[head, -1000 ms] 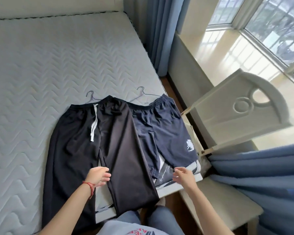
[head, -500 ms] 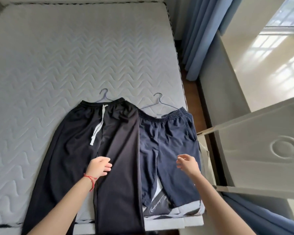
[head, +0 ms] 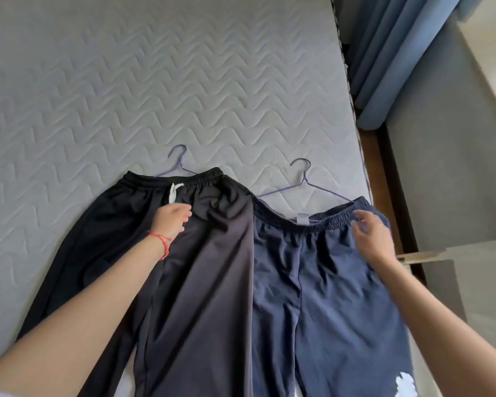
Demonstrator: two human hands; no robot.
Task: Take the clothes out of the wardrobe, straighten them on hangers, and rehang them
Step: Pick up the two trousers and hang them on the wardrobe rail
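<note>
Both hands are travelling up the garments from where they were a second ago, down near the legs, and are now arriving at the waistbands. At the black track pants (head: 201, 267), the left hand (head: 171, 223) is resting just below the elastic, its fingers loosely curled with the tips next to the white drawstring (head: 173, 193); whether they are actually pinching the cord I cannot tell, since the knuckles are hiding the tips. Above those fingers, the hook of the left wire hanger (head: 178, 160) is poking out past the waistband onto the quilted mattress (head: 126, 81).

Over on the navy shorts (head: 327, 282), the right hand (head: 371, 239) is touching down at the outer end of the gathered waistband, fingers relaxed and slightly spread, gripping nothing that I can see. Just beyond its fingertips, the shoulder of the right wire hanger (head: 305, 179) is running into the waistband, and the white label (head: 302, 218) is sitting inward of the fingers.

Judging from this, the smoothing of the legs is giving way to work at the top: the person is probably getting ready to square each waistband on its hanger or to take hold of the hooks for carrying both pieces back to the wardrobe. Neither garment is being lifted yet; both are lying flat, side by side and overlapping slightly.
</note>
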